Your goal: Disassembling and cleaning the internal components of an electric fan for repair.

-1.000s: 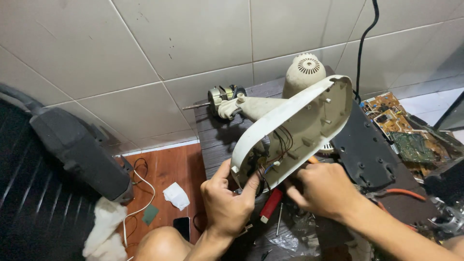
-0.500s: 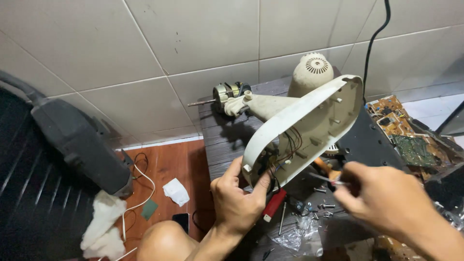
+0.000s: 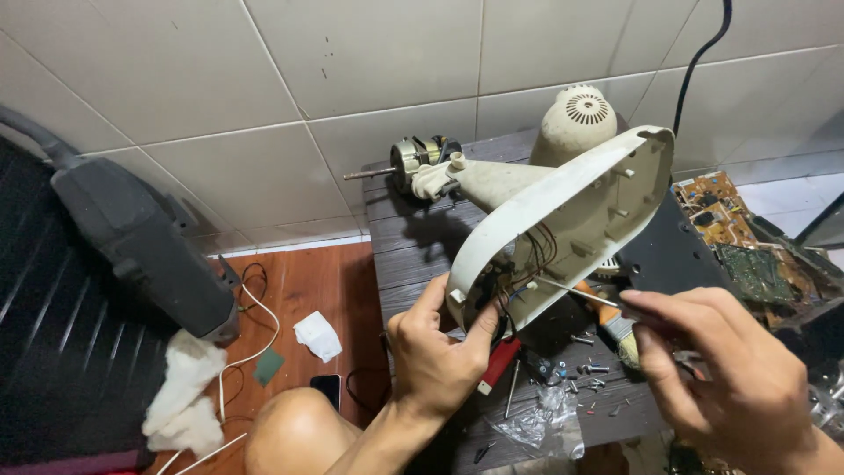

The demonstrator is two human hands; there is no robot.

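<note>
While left hand (image 3: 437,350) grips fan housing (image 3: 563,220), right hand (image 3: 725,365) pinches screwdriver (image 3: 576,293).

A dark wooden table (image 3: 413,251) carries loose screws (image 3: 587,368), a crumpled plastic bag (image 3: 536,422) and circuit boards (image 3: 734,237).

hands – 2 (image 3: 437,356) | fan housing – 1 (image 3: 563,224) | motor – 1 (image 3: 413,158) | circuit boards – 2 (image 3: 714,202)

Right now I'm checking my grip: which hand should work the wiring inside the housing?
Probably the right hand: its screwdriver tip already points at the wires, while the left hand steadies the housing.
</note>
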